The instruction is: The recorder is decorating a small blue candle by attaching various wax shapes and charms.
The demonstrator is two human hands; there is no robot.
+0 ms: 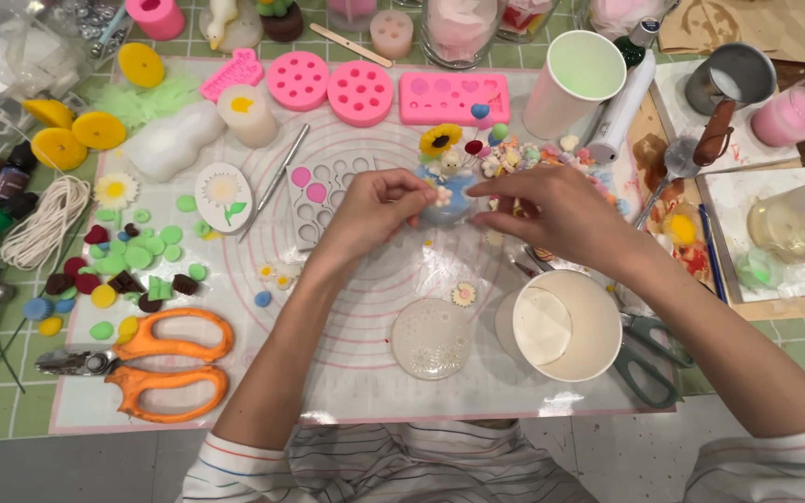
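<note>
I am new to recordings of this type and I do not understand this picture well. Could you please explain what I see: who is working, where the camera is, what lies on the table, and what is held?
There is no machine here. A person works with two bare hands, and the one picture comes from a camera worn on the person's head, looking down.

The left hand and the right hand meet around a small light-blue decorated piece topped with a yellow sunflower decoration. Both hands touch it; how firmly either grips is hard to tell.

They work over a pale silicone mat with pink circles. On it lie orange-handled scissors, a white paper cup with a pale inside, a round clear disc and pink silicone moulds. Small green and brown wax-like shapes lie scattered at the picture's left.
</note>
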